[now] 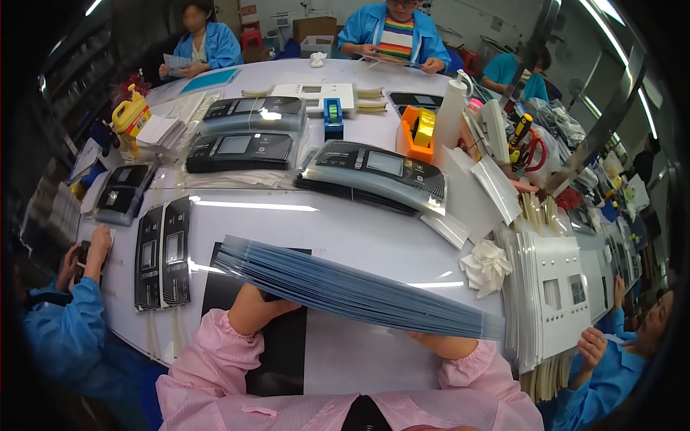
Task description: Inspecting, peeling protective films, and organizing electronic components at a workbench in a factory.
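Blue stack (359,293) spanned mid-frame above the worktop (359,228), bowed, sloping down from left to right, layer edges visible. Left grip (263,310) met its lower edge left of centre; right grip (443,345) met it near the right end. Fingers of both hidden by the stack; could not tell how far either grip closed. Black sheet (279,359) lay lower left of centre, beneath the left sleeve (208,352). White bundle (486,267) sat above the stack's right end.
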